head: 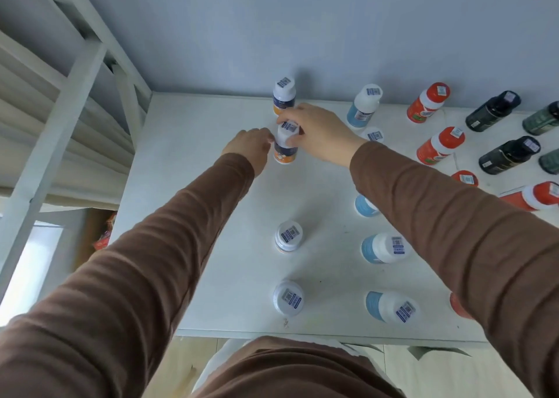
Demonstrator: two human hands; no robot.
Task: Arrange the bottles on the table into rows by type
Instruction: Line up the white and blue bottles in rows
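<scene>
i see the right hand (317, 131) curled over the white cap of a small navy-and-orange labelled plastic bottle (286, 145), fingers and thumb pinching it. the bottle stands upright on the white table (187, 155), second in the left column. the left hand (251, 146) sits just beside it, fingertips at its side, both brown-sleeved arms stretched forward.

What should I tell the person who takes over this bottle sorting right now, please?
Right hand grips the cap of the second navy-orange bottle; left hand touches its side.
Navy-orange column holds four, on the left of the table.
Blue bottles form the next column, partly hidden by the right arm.
Red bottles and dark bottles stand at right, lines looser.
Left: release this bottle, straighten the red and dark ones.
</scene>
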